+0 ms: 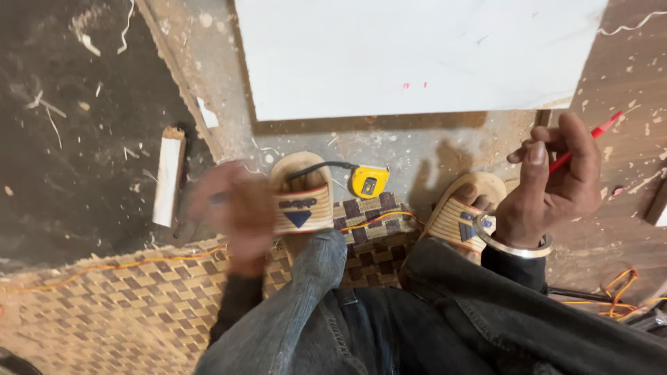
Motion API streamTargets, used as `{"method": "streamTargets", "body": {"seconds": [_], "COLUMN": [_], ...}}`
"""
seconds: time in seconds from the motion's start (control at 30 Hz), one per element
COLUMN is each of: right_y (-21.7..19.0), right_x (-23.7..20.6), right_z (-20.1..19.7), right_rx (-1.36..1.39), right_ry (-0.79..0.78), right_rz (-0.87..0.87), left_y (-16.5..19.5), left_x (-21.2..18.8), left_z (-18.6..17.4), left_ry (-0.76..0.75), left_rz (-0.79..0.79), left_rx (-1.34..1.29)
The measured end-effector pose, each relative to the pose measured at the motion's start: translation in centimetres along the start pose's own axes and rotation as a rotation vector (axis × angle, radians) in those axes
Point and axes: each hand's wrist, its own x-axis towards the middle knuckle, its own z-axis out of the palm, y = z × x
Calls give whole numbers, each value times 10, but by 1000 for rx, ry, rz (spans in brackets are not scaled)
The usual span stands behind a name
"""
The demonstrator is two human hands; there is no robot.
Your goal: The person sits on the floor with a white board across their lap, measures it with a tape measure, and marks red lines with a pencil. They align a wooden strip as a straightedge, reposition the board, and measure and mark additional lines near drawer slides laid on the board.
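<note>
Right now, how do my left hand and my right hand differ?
The left hand is motion-blurred, hanging over the left sandal; the right hand is sharp, raised beside the right sandal. The right hand holds a red pencil and wears a metal bangle; whether the left holds anything cannot be told. Both emerge from dark sleeves.

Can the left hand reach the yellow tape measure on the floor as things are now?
Probably yes. The left hand, blurred, is near the left sandal, and the tape measure lies just beyond that sandal on open floor. Only the foot lies between them.
</note>
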Motion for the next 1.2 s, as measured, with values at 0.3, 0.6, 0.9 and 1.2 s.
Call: {"method": "streamTargets", "body": {"seconds": [0.3,0.6,0.9,1.2], "right_y": [-5,-55,-79,-68], "right_x": [-52,-54,-48,6], "right_z": [53,70,89,79], "right_rx": [-8,-144,182,-22], "right_ry": [-129,-777,-905,-702], "right_rz": [-162,-56,354,79], "left_y": [97,93,86,-23], "left_x": [45,67,81,140], "left_z": [47,-44,-85,-94], "left_ry": [-414,-643,-589,-99], "left_rz": [646,201,192,274], "left_rx": [-152,-1226,-1123,-574]}}
